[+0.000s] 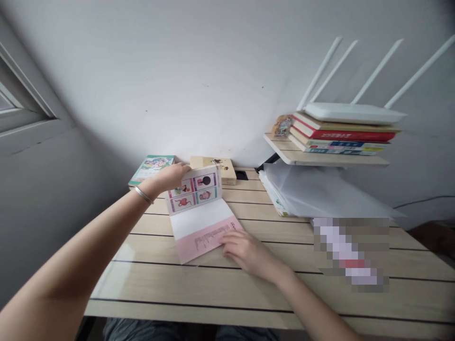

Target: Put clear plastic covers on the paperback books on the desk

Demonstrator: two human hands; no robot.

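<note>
An open booklet (199, 218) lies on the wooden table (152, 284), its upper part raised and showing colourful picture cards. The lower page is pink and white with small print. My left hand (172, 176), with a silver bangle at the wrist, has its fingers closed on the booklet's raised top edge. My right hand (245, 251) rests at the right edge of the pink page, its fingers loosely bent and apart, holding nothing.
Behind the booklet are a green picture book (152, 166) and a cream box-like stack (227, 171). At the right, a shelf (305, 158) bears stacked books (355, 135) and a white router (351, 112). Papers (305, 189) lie under it, near a blurred-out item (348, 251).
</note>
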